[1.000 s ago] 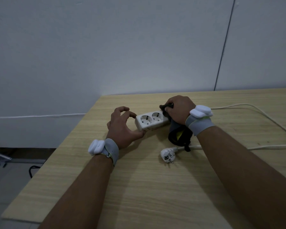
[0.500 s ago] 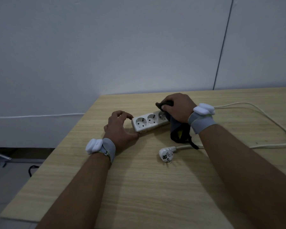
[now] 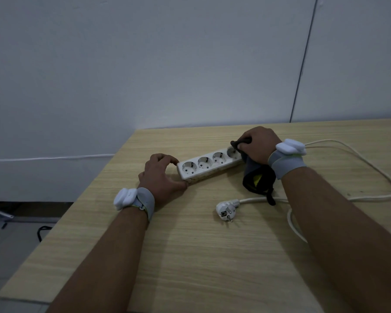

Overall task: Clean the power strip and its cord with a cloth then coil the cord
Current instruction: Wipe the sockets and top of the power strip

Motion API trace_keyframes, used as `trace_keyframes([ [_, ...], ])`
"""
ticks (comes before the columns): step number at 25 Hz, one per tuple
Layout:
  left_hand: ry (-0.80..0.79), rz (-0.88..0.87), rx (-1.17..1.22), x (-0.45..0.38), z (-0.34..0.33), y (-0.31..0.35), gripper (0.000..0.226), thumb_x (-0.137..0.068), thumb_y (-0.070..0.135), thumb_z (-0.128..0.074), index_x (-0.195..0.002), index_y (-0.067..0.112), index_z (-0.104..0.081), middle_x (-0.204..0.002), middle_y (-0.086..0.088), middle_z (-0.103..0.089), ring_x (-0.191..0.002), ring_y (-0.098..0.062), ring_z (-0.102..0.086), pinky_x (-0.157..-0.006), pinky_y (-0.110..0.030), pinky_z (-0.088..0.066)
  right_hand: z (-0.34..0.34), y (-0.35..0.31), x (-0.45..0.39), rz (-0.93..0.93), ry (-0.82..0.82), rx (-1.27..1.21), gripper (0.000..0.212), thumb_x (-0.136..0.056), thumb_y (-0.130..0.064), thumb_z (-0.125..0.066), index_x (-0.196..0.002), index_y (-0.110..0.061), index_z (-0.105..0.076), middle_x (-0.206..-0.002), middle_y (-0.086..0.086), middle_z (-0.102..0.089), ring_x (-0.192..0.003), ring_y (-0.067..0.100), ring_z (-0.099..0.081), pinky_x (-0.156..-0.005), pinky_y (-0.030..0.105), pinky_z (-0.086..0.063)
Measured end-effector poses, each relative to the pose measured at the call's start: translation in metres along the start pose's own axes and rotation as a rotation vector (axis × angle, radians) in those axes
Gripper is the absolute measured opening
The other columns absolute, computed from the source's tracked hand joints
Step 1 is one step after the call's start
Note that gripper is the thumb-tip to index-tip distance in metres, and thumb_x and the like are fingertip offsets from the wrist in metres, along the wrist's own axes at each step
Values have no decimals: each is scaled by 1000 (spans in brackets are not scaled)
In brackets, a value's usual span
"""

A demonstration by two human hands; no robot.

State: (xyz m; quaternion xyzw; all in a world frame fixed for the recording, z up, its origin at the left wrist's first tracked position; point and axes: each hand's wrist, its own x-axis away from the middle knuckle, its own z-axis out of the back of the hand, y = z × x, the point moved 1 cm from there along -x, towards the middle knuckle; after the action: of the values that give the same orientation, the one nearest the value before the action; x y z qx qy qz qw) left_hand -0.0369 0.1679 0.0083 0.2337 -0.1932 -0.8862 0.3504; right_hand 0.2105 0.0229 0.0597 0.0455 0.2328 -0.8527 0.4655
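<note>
A: From the head view, where does the power strip (image 3: 209, 166) sit against the hands?
B: It lies flat on the wooden surface (image 3: 190, 256) between them. The left hand (image 3: 160, 177) holds its near left end: the thumb lies along the front edge, and the curled fingers (image 3: 165, 157) arch over the end corner.
A: And the right hand (image 3: 259, 144)?
B: Its fingers are curled tight, pinching a dark cloth (image 3: 256, 177) and pressing it onto the far right socket. The rest of the cloth hangs down by the wrist onto the surface, showing a yellow patch.
A: How does the strip look?
B: White, four round sockets in a row, angled away to the right, with brownish smudges along its front side.
A: The cord (image 3: 382, 177)?
B: White, looping wide to the right and back under the right forearm. Its plug (image 3: 226, 212) lies loose in front of the strip, pins facing up, well apart from both hands
</note>
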Motion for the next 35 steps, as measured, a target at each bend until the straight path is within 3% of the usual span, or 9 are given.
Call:
trace_keyframes([
  [7, -85, 106, -1, -6, 6, -10, 46, -65, 43, -83, -103, 40, -56, -132, -1, -41, -125, -26, -41, -102, -49, -38, 8, 12, 2, 29, -27, -81, 19, -82, -31, -66, -98, -24, -75, -104, 1, -70, -95, 24, -62, -76, 24, -41],
  [10, -147, 124, 12, -5, 8, -9, 61, -59, 53, -77, -115, 38, -56, -138, -1, -41, -129, -26, -40, -105, -49, -37, 6, 13, 3, 38, -67, -90, 20, -83, -31, -66, -99, -23, -75, -106, 1, -70, -97, 24, -61, -77, 25, -42],
  [14, -109, 98, 27, -4, 15, 3, 91, -53, 68, -66, -134, 29, -50, -143, -1, -42, -132, -23, -38, -106, -49, -36, 8, 13, 3, 34, -60, -99, 21, -83, -32, -66, -99, -23, -75, -106, 1, -70, -98, 25, -61, -78, 27, -45],
  [17, -69, 2, -25, -10, 19, 18, 88, -59, 70, -65, -135, 32, -45, -136, 5, -50, -128, -22, -44, -102, -51, -39, 5, 10, 2, 39, -53, -106, 21, -81, -32, -66, -98, -24, -75, -105, 0, -70, -98, 25, -61, -77, 25, -43],
  [20, -153, -58, -107, -22, 11, 40, 85, -66, 67, -70, -138, 37, -38, -130, 11, -55, -121, -18, -52, -100, -50, -41, 5, 5, 2, 60, -33, -133, 21, -82, -31, -65, -100, -24, -74, -106, 1, -69, -99, 25, -61, -77, 25, -41],
  [24, -158, -60, -77, -24, -6, 55, 101, -62, 71, -67, -146, 39, -22, -129, 10, -54, -116, -17, -54, -91, -44, -35, -9, -27, 11, 273, -77, -94, 25, -88, -28, -60, -111, -25, -70, -110, 6, -63, -105, 28, -56, -89, 32, -42],
  [29, -135, -28, -70, -24, -6, 36, 111, -63, 60, -74, -149, 44, -5, -124, 12, -53, -114, -17, -54, -82, -41, -28, -27, -48, 10, 336, -86, -43, 30, -93, -23, -51, -119, -22, -66, -113, 6, -57, -106, 29, -53, -88, 36, -44],
  [35, -86, -3, -55, -25, -6, 31, 106, -69, 42, -75, -150, 41, -8, -106, 18, -53, -108, -17, -56, -83, -38, -25, -35, -60, 16, 383, -186, 3, 34, -92, -15, -47, -119, -24, -66, -126, 1, -60, -115, 26, -53, -95, 31, -42],
])
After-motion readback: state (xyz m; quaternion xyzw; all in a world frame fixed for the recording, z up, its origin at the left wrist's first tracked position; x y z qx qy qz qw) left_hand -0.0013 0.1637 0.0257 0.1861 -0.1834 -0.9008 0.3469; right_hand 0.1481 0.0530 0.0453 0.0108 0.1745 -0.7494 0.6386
